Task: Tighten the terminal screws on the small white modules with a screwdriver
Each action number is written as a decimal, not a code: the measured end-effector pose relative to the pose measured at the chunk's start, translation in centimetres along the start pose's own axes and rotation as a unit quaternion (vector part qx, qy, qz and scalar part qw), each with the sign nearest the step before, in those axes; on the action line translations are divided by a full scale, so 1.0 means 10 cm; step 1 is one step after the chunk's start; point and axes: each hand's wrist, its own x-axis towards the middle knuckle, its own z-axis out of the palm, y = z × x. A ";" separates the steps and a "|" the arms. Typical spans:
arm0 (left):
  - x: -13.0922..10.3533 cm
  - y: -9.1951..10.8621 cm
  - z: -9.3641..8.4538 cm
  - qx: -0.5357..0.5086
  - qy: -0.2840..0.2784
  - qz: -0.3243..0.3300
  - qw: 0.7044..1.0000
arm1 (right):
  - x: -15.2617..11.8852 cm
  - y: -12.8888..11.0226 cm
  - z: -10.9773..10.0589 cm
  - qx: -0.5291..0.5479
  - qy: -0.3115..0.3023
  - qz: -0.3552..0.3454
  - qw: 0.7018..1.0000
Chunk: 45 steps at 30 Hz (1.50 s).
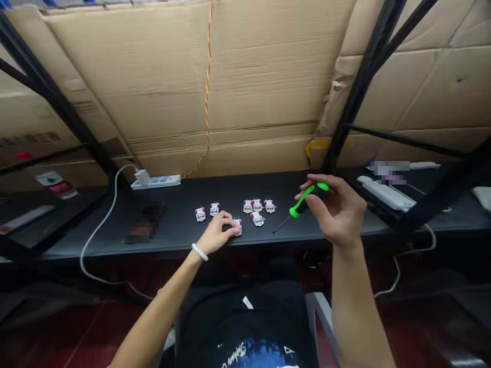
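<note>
My left hand [219, 232], with a beaded bracelet at the wrist, pinches a small white and purple part [238, 226] at the front of the black table. Its exact kind is too small to make out. In my right hand [337, 209] is a screwdriver [303, 200] with a green and black handle, its thin shaft slanting down to the left over the tabletop. Similar white and purple parts lie close by: a pair [200, 213] left of my left hand, and a small cluster [257, 205] between the two hands, with one part [258, 219] just in front of it.
A white power strip [157, 182] with a plugged-in adapter [142, 177] sits at the back left, its cable [95, 225] hanging over the front edge. Black metal posts [355, 87] flank the table [184, 240]. Cardboard [268, 76] stands behind. Another power strip [385, 194] lies right.
</note>
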 end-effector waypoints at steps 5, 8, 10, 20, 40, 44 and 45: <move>-0.04 0.02 0.01 0.027 0.003 0.016 0.999 | -0.01 0.00 0.01 0.004 -0.002 -0.008 1.000; -0.06 0.03 0.02 0.029 -0.009 0.045 0.999 | -0.03 0.00 0.09 0.010 -0.008 0.008 1.000; -0.08 0.04 0.03 0.028 -0.013 0.065 0.997 | -0.05 0.00 0.19 0.021 -0.013 0.025 0.999; -0.10 0.06 0.09 0.027 -0.004 0.102 0.994 | -0.19 0.31 0.74 0.094 -0.011 0.075 0.993; -0.14 0.08 0.16 0.062 0.018 0.092 0.994 | -0.23 0.24 0.84 -0.036 -0.066 -0.047 0.996; -0.14 0.06 0.18 0.067 0.021 0.094 0.993 | -0.10 0.21 0.97 -0.087 -0.074 -0.122 0.986; -0.14 0.06 0.18 0.067 0.020 0.094 0.993 | -0.07 0.21 1.00 -0.092 -0.076 -0.131 0.984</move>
